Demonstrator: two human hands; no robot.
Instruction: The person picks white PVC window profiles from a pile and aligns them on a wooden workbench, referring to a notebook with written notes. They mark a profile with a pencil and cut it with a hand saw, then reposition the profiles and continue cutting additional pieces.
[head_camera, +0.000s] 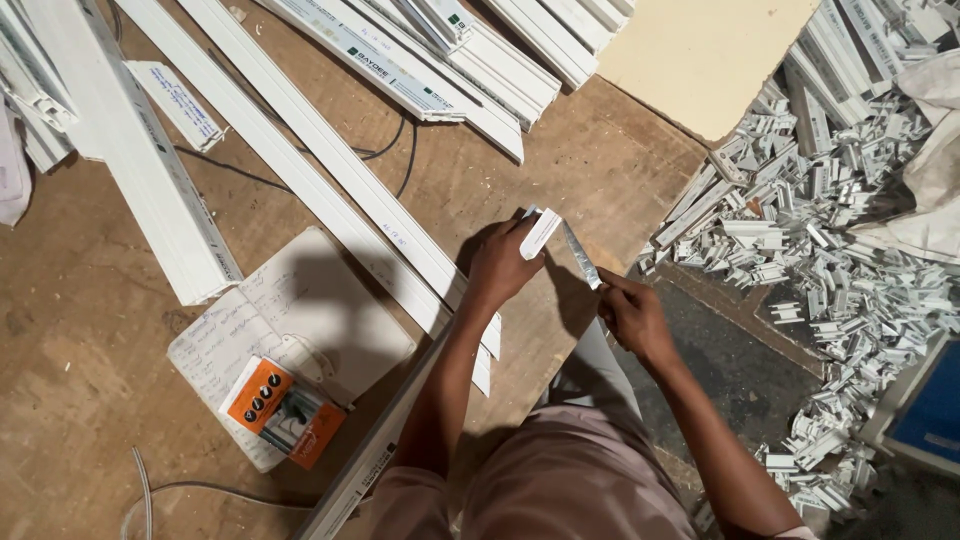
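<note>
Now, seen from above: two hands work a short white piece at the edge of a wooden table.

Left hand (503, 262) is closed around the short white strip (541, 232), holding it above the table (90, 360) edge. Right hand (632, 315) grips the low end of a grey blade (580, 255), whose tip meets the strip. Long white strips (300, 150) lie across the table, a written sheet (290, 320) with an orange packet (280, 410) nearby. White offcuts (830, 230) heap on the floor to the right.
</note>
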